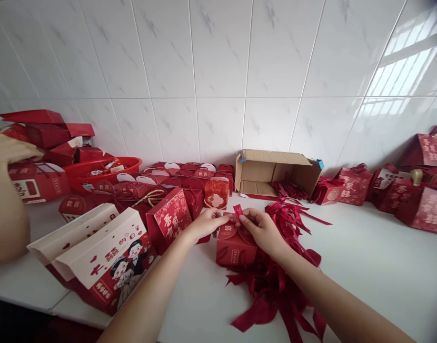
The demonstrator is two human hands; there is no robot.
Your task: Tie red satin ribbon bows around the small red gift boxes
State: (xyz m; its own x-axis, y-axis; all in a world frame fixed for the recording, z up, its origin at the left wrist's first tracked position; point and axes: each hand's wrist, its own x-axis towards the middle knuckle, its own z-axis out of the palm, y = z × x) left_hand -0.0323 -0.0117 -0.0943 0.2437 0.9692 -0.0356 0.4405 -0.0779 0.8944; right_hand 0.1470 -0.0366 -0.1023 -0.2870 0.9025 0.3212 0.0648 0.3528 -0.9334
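Observation:
A small red gift box (pixel 234 247) stands on the white counter (pixel 375 267) in front of me. My left hand (pixel 204 223) and my right hand (pixel 262 229) meet above its top, both pinched on a short red ribbon (pixel 238 211) at the box's top. A heap of loose red ribbons (pixel 275 281) lies under my right wrist and spreads toward me.
An open cardboard carton (pixel 275 171) with ribbons lies on its side at the back. Many red gift boxes (pixel 175 183) crowd the back left, a red basin (pixel 104 167) among them. A large printed box (pixel 100 257) is at left. Another person's hand (pixel 7 152) reaches in at far left. More red boxes (pixel 411 195) stand right.

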